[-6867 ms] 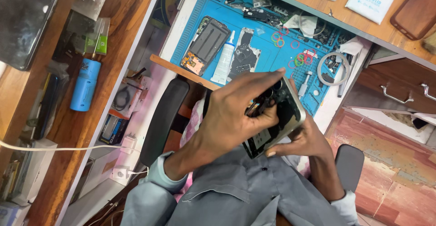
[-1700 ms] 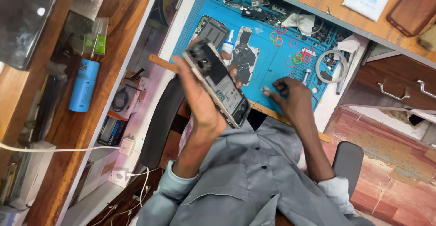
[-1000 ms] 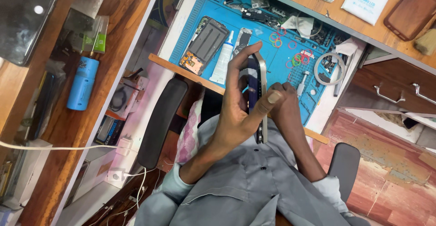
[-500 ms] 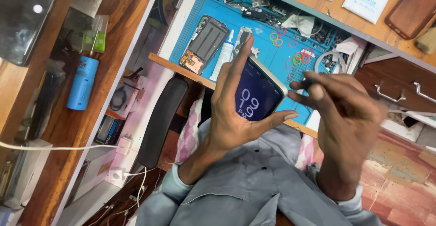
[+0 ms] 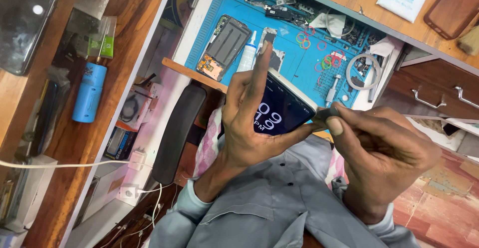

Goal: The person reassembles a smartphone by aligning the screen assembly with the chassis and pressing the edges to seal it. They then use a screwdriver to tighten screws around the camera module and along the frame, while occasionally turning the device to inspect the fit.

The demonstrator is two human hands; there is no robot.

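Smartphone [image 5: 285,109] between both hands

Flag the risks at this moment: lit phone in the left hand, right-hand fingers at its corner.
1. The left hand holds the lit phone in mid-air, fingers partly splayed; a slip could drop it onto the person's lap or the floor.
2. The right hand presses a small dark tool at the phone's corner; too much force might chip the screen edge.
3. The blue work mat behind carries loose parts and rubber bands, easy to scatter.
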